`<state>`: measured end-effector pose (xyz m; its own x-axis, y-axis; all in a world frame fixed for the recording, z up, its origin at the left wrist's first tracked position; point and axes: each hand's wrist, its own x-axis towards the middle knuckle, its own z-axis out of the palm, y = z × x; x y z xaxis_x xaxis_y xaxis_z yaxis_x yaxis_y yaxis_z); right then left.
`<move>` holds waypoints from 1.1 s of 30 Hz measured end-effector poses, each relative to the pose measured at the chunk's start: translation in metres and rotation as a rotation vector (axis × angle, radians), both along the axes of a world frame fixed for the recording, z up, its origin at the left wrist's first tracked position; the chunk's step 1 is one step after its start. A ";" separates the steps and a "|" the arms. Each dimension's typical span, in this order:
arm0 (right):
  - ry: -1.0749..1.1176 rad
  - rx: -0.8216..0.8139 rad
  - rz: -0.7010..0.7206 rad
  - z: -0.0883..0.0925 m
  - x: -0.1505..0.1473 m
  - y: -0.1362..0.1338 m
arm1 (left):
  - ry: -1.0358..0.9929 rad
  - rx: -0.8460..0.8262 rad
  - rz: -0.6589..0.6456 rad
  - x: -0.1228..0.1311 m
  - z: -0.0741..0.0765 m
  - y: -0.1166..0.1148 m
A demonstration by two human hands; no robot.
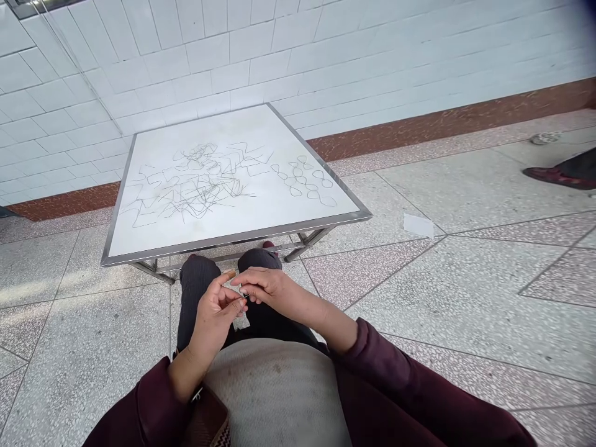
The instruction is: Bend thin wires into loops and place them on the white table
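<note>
My left hand (215, 311) and my right hand (270, 290) meet over my lap, fingertips almost touching. Both pinch a short, thin, dark piece of wire (246, 297), mostly hidden by the fingers. Something brownish covers the tip of my left index finger. Beyond my knees, a tangle of thin bent wires (205, 183) lies spread over the white tabletop (153, 243). Right of the tangle lies a group of wires shaped into rounded loops (302, 180).
The low table has a metal rim (242, 234) and metal legs, close in front of my knees. Behind it stands a white tiled wall (261, 68). A scrap of white paper (418, 225) lies on the speckled floor. At the far right another person's shoe (559, 177) shows.
</note>
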<state>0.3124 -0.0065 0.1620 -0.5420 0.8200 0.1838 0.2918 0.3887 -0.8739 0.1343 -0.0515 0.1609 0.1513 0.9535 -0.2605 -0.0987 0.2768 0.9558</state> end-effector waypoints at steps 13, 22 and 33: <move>-0.179 0.155 0.088 0.014 -0.002 0.006 | -0.070 -0.086 0.038 -0.001 -0.008 0.003; -0.180 0.258 0.120 0.010 -0.008 0.010 | -0.071 -0.098 0.084 -0.004 0.000 0.002; -0.150 0.203 0.204 0.018 -0.006 0.011 | -0.097 -0.140 0.083 -0.003 0.001 0.002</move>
